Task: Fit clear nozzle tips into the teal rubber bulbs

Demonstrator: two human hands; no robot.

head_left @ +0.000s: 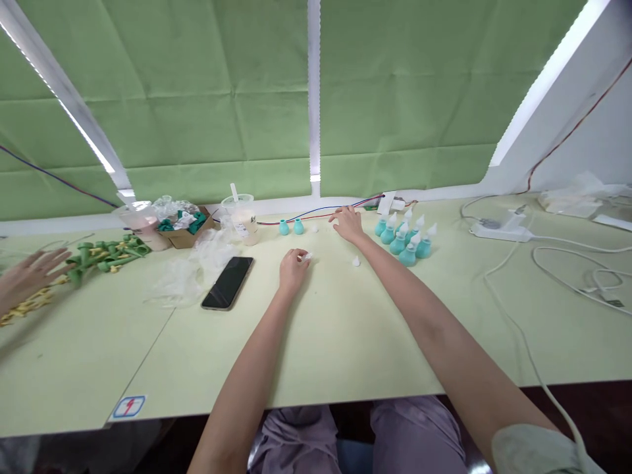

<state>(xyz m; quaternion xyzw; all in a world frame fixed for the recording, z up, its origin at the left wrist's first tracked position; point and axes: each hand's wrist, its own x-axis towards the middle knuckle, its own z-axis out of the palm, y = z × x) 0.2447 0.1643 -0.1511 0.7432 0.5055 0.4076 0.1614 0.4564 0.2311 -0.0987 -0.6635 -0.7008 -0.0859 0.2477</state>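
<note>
My left hand (293, 268) rests on the table in a pinch around a small white translucent piece (309, 256). Further forward, my right hand (347, 224) is stretched out with bent, parted fingers, and I see nothing held in it. Just left of its fingertips lies a small white piece (315, 228). A white pointed tip (356, 261) lies between my two forearms. Two turquoise bulb-shaped pieces without tips, one of them a bulb (298, 226), stand at the back. Right of my right hand stands a group of several turquoise bulbs (407, 255) with white pointed tips.
A black phone (228, 283) lies left of my left hand, by clear plastic bags (185, 276), a drink cup (244, 220) and a cardboard box (185, 237). Another person's hand (32, 276) is near green parts (106, 253). A power strip (501, 230) with white cables lies right.
</note>
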